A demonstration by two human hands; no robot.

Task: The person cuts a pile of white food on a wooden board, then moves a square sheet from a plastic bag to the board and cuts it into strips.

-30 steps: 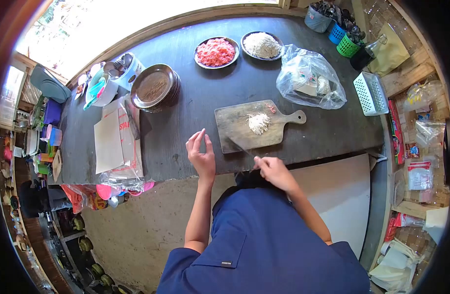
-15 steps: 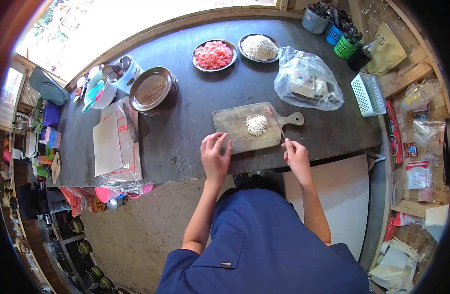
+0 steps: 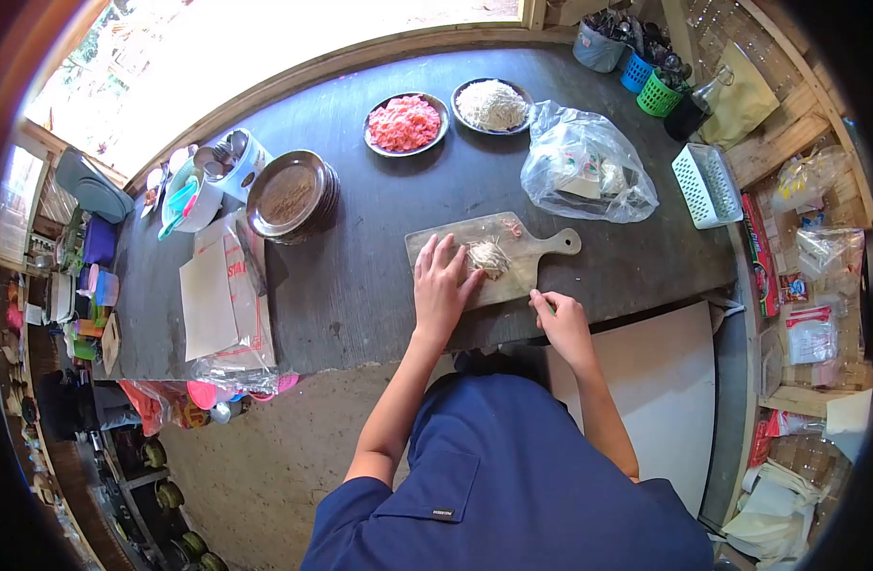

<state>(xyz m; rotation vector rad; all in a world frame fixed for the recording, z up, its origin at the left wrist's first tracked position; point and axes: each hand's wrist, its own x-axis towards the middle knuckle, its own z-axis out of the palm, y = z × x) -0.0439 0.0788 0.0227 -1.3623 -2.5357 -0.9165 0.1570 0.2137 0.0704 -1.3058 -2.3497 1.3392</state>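
Observation:
A wooden cutting board [image 3: 517,276] with a holed handle lies near the table's front edge. A small heap of thin white shreds [image 3: 489,257] sits on it, with a few pink bits by the far edge. My left hand [image 3: 441,285] rests on the board's left part, fingers stretched out, thumb and fingertips against the heap. My right hand [image 3: 562,324] is closed around a knife at the board's front right corner; the knife is mostly hidden and its blade barely shows. Beyond the board are a plate of pink shredded food [image 3: 404,124] and a plate of white shreds [image 3: 491,105].
A clear plastic bag [image 3: 588,167] with packages lies right of the plates. Stacked brown plates [image 3: 289,195] and tubs of utensils [image 3: 232,167] stand left, above cardboard sheets [image 3: 208,305]. A white basket [image 3: 705,190] and a dark bottle [image 3: 688,114] are at the right.
My left hand has moved right and forward onto the board, reaching the white heap. My right hand has shifted slightly left and down, and the knife blade now shows less.

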